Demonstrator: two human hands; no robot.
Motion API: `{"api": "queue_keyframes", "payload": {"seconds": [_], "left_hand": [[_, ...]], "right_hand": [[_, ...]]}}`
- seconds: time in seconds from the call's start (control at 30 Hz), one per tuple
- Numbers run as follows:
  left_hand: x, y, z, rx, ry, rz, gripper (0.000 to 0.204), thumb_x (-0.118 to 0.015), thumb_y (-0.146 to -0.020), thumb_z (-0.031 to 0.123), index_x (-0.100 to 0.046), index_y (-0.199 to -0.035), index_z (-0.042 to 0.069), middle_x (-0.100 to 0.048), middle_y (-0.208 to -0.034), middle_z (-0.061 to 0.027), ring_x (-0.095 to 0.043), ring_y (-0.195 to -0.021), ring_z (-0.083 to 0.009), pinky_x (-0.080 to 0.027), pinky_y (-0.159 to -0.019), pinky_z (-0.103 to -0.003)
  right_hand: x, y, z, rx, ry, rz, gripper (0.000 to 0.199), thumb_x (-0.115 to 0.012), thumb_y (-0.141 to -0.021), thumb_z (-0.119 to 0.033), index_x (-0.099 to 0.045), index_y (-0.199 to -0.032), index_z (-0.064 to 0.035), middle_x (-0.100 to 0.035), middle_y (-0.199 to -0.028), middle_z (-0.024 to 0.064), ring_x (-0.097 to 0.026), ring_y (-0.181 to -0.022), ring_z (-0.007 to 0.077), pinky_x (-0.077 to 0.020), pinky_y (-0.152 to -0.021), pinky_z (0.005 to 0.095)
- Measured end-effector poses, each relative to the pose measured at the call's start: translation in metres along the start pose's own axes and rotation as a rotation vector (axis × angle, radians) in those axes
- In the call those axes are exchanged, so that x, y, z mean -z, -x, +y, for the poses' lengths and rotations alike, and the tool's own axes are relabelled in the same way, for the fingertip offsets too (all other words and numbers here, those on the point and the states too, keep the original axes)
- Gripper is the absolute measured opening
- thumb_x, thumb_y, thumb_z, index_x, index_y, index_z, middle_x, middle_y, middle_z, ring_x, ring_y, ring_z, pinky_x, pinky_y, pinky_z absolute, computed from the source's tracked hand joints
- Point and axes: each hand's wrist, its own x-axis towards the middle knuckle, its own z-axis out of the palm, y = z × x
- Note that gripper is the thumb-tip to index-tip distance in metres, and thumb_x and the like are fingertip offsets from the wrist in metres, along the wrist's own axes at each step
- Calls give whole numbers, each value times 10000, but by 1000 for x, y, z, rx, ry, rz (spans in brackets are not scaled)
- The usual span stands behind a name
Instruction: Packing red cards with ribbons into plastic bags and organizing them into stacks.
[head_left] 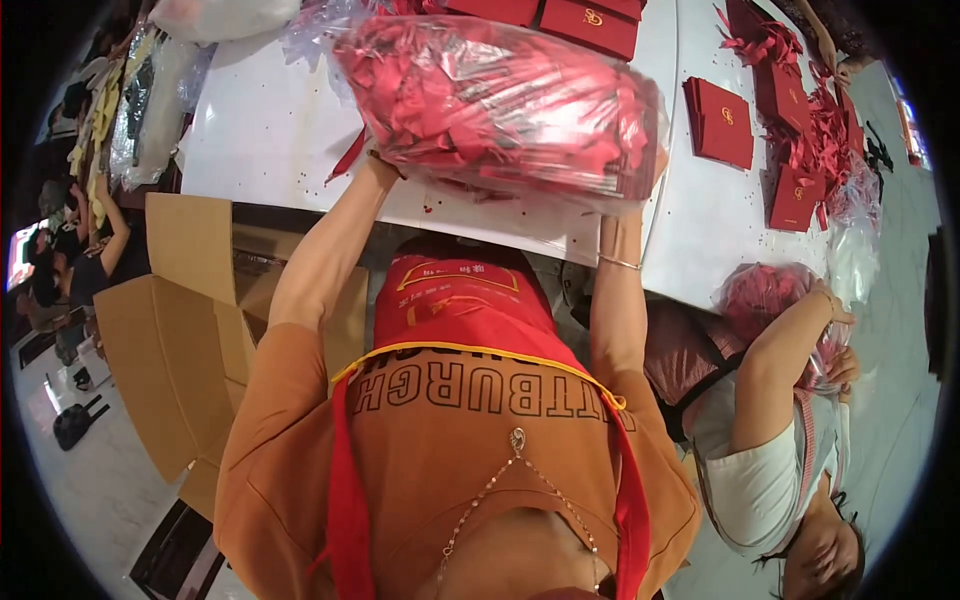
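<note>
1. Your left hand (388, 168) reaches forward to the lower left of the clear bag (500, 100); fingers hidden, so I can't tell their closure.
2. Your right hand (660, 168) is at its right end, fingers equally hidden.
3. The bag is over the white table (250, 130).

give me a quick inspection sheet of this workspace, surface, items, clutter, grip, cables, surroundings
surface: white table, small specks on it
job's things: clear plastic bag packed with red items, between the person's hands
clutter: red booklets and red ribbons on the right; open cardboard box at lower left
grip: left hand at the bag's lower left, right hand at its right end; fingers mostly hidden
cables: nothing seen clearly
surroundings: co-worker at right, more people at far left
</note>
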Motion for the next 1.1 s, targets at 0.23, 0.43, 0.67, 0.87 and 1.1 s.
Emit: {"api": "queue_keyframes", "payload": {"seconds": [0.23,0.43,0.67,0.87,1.1], "left_hand": [[-3,14,51,235,320,48,581,-234,-925,485,-359,-1292,53,-457,-1250,-68,-423,-1139,-180,-291,-989,-309],[32,2,82,413,604,128,599,-225,-921,503,-380,-1278,49,-463,-1247,-59,-418,-1144,-170,-290,-983,-294],[-1,-2,82,301,970,-91,795,-271,-809,670,-280,-1348,86,-329,-1365,-84,-334,-1233,-267,-232,-1047,-410],[-2,-5,57,317,1050,-129,778,-334,-785,684,-371,-1303,104,-435,-1286,-69,-432,-1161,-244,-348,-978,-409],[21,-20,61,555,864,-324,879,-313,-715,760,-388,-1290,99,-475,-1249,-92,-470,-1129,-255,-367,-959,-440]], "right_hand": [[33,-28,73,711,778,26,276,-410,-886,-248,-571,-836,-29,-514,-689,3,-465,-603,75,-392,-502,244],[35,-30,55,145,441,-25,233,-477,-870,-221,-572,-771,-32,-491,-677,-23,-442,-600,60,-365,-509,245],[37,-60,93,361,277,13,279,-471,-859,-261,-550,-730,-26,-487,-656,8,-427,-595,95,-367,-523,284],[41,-65,104,552,628,74,324,-446,-859,-285,-557,-740,-5,-489,-640,20,-432,-601,115,-368,-534,308],[18,-39,82,-127,-223,305,217,-418,-835,-219,-504,-706,-67,-483,-671,25,-478,-613,133,-403,-557,273]]}}
